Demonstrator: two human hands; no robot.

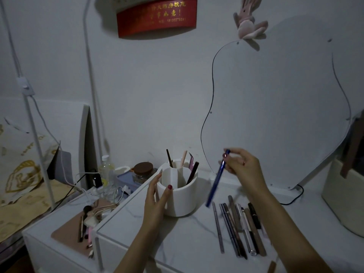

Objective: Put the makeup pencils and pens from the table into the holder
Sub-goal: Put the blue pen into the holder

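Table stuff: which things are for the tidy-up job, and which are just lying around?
For the job:
- white holder, steadied by the left hand
- blue pen, pinched in the right hand
- row of pencils and pens on the table

Just lying about:
- brown-lidded jar
- clear bottle
- plush rabbit
- mirror

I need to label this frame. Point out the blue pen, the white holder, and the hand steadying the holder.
blue pen point(216, 179): head view, middle of its barrel.
white holder point(184, 200): head view, bare front wall.
left hand point(155, 196): head view, middle of the hand, by the holder's side.
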